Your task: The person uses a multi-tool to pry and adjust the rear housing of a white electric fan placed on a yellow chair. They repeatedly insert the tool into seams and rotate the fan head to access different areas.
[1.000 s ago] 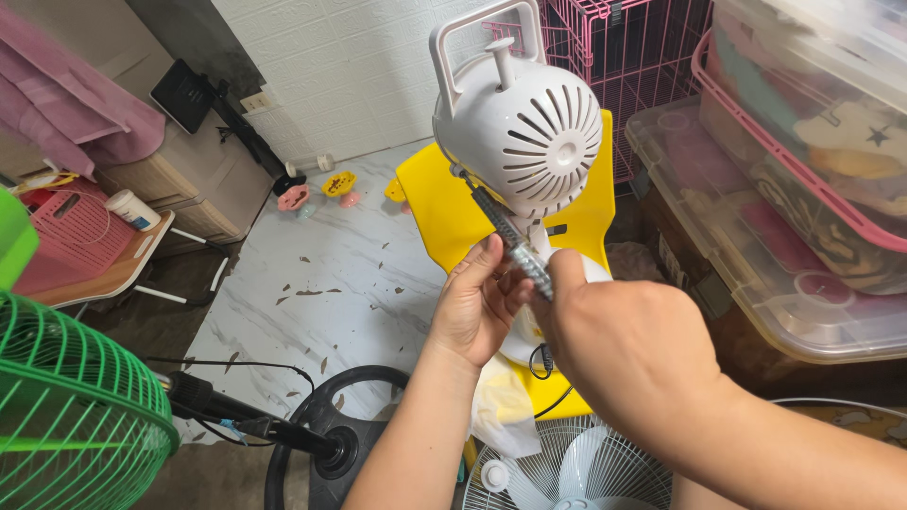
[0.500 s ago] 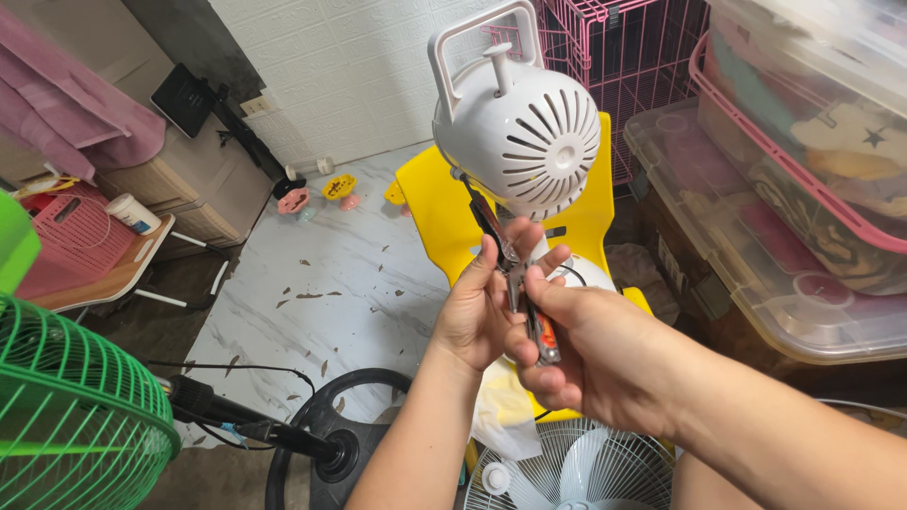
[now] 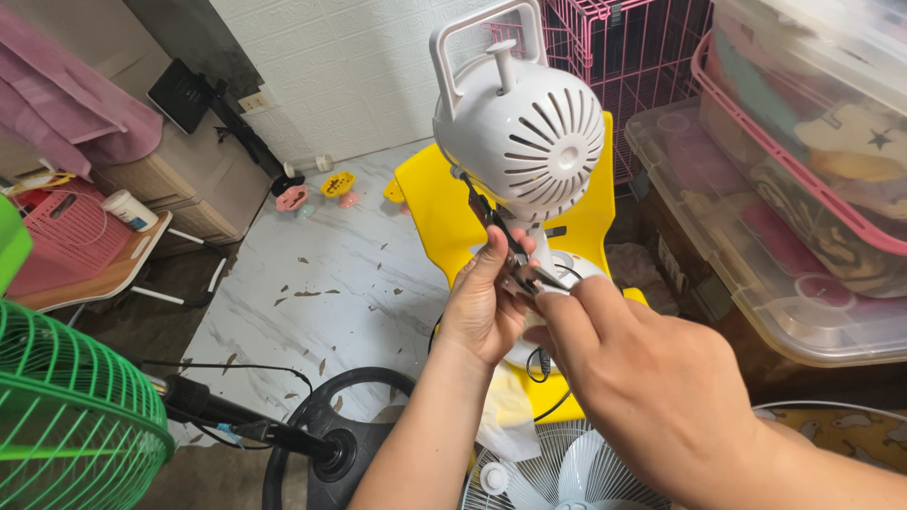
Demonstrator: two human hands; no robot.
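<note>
- Left hand (image 3: 484, 307) closed round the neck of the fan motor housing (image 3: 520, 142), thumb and fingers pinching a thin dark tool (image 3: 501, 241), seemingly pliers or a similar metal piece, just below the housing.
- Right hand (image 3: 652, 378) curled in from the lower right, fingertips pinched on the lower end of the same tool, touching the left hand's fingers; exact hold on it hard to tell.
- Housing white, round, slotted with vents at the back, carry handle and knob on top, upright over a white base on the yellow stool (image 3: 435, 203).
- Black cord (image 3: 548, 364) hanging beneath the hands, down over the stool's front edge.
- White fan grille (image 3: 567, 472) lying flat at the bottom edge, below both wrists.
- Green fan guard (image 3: 66, 416) at the lower left corner, black stand base (image 3: 340, 444) beside it on the floor.
- Marbled floor sheet (image 3: 312, 274) left of the stool, specked with brown bits.
- Clear storage boxes (image 3: 784, 236) stacked at the right, pink wire cage (image 3: 633, 47) behind the housing.
</note>
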